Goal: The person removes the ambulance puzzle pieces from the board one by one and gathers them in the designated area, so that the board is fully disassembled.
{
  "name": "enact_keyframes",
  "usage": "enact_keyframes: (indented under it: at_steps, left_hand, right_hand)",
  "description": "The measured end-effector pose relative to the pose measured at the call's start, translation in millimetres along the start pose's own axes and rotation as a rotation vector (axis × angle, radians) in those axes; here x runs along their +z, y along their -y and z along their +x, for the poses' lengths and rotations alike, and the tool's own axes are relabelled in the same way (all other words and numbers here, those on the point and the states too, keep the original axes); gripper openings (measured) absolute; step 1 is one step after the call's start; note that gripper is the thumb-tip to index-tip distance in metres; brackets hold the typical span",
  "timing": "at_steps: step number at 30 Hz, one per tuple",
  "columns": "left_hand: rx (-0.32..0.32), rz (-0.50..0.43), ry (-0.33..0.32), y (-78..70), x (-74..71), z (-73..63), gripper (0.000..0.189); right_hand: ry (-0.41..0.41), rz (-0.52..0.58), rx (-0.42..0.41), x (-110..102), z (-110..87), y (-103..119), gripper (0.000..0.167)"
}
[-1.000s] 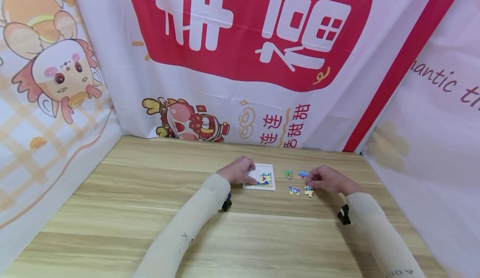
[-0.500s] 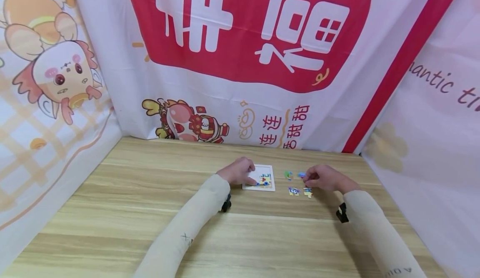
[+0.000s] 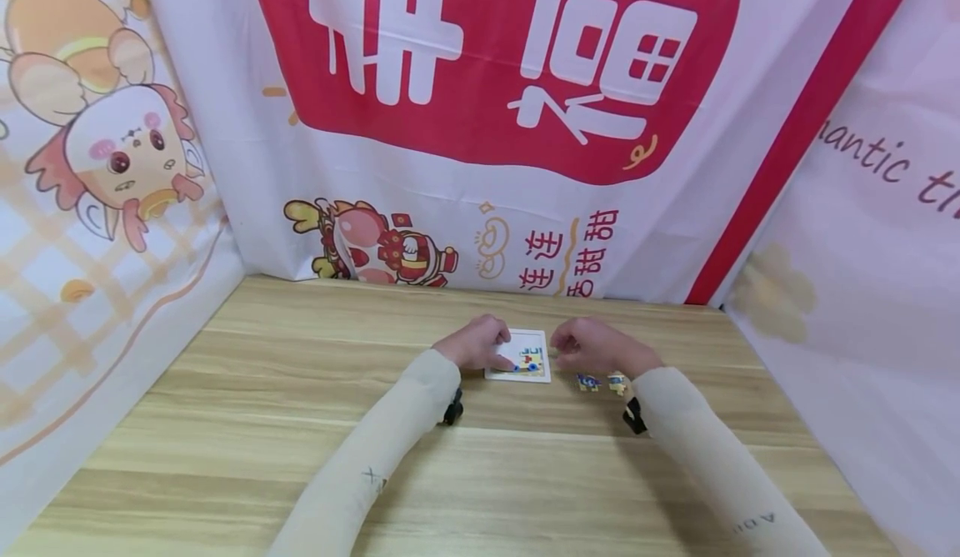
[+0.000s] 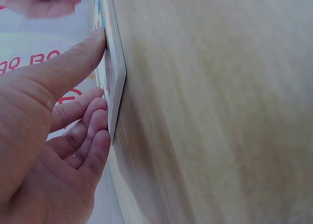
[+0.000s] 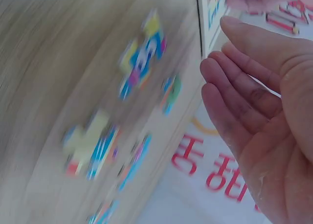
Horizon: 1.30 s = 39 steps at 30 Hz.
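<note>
My left hand (image 3: 474, 343) grips a small white puzzle tray (image 3: 546, 375) at its left side. In the left wrist view the thumb lies over the tray's rim (image 4: 116, 72), with the fingertips curled against its edge. Several joined puzzle pieces (image 3: 531, 360) fill part of the tray's right side. My right hand (image 3: 600, 347) is just right of the tray, its fingers bent. The right wrist view shows bare fingertips near the tray corner; I cannot tell whether a piece sits between thumb and index finger.
Loose puzzle pieces lie right of the tray: a purple-blue one (image 3: 588, 383) and a yellowish one (image 3: 617, 383). The right wrist view also shows a green piece (image 5: 172, 93) and a blue one (image 5: 135, 161). Behind the wooden table (image 3: 450, 490) hangs a printed cloth (image 3: 420, 157).
My right hand has moved left from above the loose pieces to the tray's right edge, now covering the farther pieces in the head view. The left hand has stayed on the tray.
</note>
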<state>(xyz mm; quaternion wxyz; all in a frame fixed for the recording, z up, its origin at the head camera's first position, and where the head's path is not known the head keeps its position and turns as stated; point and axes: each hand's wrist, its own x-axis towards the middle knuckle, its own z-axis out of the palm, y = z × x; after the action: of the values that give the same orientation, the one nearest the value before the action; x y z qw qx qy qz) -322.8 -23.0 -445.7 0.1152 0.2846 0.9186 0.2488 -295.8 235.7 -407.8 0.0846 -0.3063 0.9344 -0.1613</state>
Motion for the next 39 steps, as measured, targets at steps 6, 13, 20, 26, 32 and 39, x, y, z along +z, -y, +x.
enact_keyframes:
  at_steps: [6, 13, 20, 26, 32, 39]
  left_hand:
    - [0.023, -0.003, -0.004, 1.5, 0.0, 2.0, 0.049]
    - [0.021, -0.002, -0.001, 1.3, -1.9, 1.9, 0.049]
    - [0.007, 0.033, 0.018, -3.6, -6.0, 4.8, 0.048]
    - [0.026, 0.045, 0.013, -11.7, -0.4, 9.7, 0.046]
    - [0.071, 0.025, -0.02, -15.6, 10.0, 15.6, 0.04]
    - [0.059, 0.014, -0.047, -16.3, 12.7, 16.4, 0.044]
  right_hand:
    - [0.002, 0.005, -0.027, 10.9, 18.8, 10.1, 0.03]
    - [0.015, 0.016, -0.012, 15.5, 29.4, 9.7, 0.033]
    - [0.051, 0.027, 0.059, 16.1, 33.6, 11.4, 0.031]
    - [0.073, -0.001, 0.086, 17.7, 37.2, 15.8, 0.025]
    - [0.054, -0.065, 0.066, 18.1, 36.8, 16.3, 0.019]
    - [0.051, -0.062, 0.072, 16.9, 36.5, 16.3, 0.017]
